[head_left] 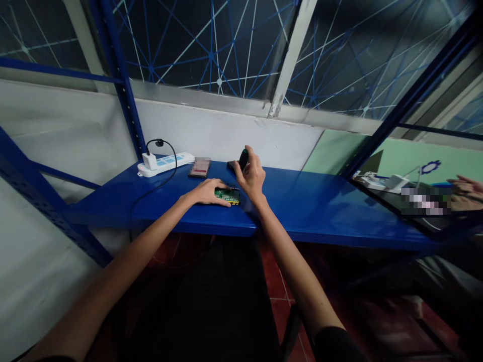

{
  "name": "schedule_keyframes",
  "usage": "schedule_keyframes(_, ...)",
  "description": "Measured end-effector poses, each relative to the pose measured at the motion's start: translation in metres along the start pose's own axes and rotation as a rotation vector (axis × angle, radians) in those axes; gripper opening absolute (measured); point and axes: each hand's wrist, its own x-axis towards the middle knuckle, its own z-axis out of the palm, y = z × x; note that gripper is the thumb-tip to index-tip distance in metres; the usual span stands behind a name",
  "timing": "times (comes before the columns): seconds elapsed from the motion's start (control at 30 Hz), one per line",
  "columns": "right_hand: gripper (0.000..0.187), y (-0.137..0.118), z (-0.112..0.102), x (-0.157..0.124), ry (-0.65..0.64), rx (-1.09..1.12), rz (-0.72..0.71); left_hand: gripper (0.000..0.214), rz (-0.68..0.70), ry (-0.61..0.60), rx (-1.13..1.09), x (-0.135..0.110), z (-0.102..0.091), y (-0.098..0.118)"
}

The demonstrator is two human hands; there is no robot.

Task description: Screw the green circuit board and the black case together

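Note:
On the blue table, near its front edge, lies a green circuit board with yellow along its near side. My left hand grips the board from the left, fingers over the far edge and thumb at the near one. My right hand is raised just right of the board, its fingers closed around the dark green handle of a screwdriver. The tool's lower part is hidden by the hand, so I cannot tell whether it touches the board. A flat black object lies behind, partly covered by my right hand.
A white power strip with a plugged-in adapter and black cable lies at the back left. Beside it is a flat rectangular item, partly blurred. Blue shelf posts frame the table. At far right, another person's hand is near white devices.

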Motion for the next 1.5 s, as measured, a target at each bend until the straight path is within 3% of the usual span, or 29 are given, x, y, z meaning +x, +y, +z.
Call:
schedule_keyframes(0.33,0.058,0.0041,-0.0016,0.0,-0.016,0.04,0.039,0.069,0.008,0.006,-0.011,-0.0003,0.0015,-0.0037)
schedule_keyframes(0.6,0.059,0.0038,-0.002,-0.0011,-0.107,-0.025,0.026,0.07,0.03,0.016,-0.007,0.0001,0.0006,-0.0003)
schedule_keyframes(0.8,0.068,0.0048,-0.0018,-0.001,-0.086,-0.038,0.047,0.067,0.021,0.017,-0.006,-0.0002,0.0017,-0.002)
schedule_keyframes(0.97,0.059,0.004,-0.0037,-0.0015,-0.079,-0.019,0.039,0.068,0.029,0.015,-0.007,-0.0002,0.0022,-0.0043)
schedule_keyframes(1.5,0.065,0.0051,-0.0037,-0.0022,-0.019,-0.032,0.013,0.07,0.027,0.017,0.004,-0.0004,0.0002,0.0002)
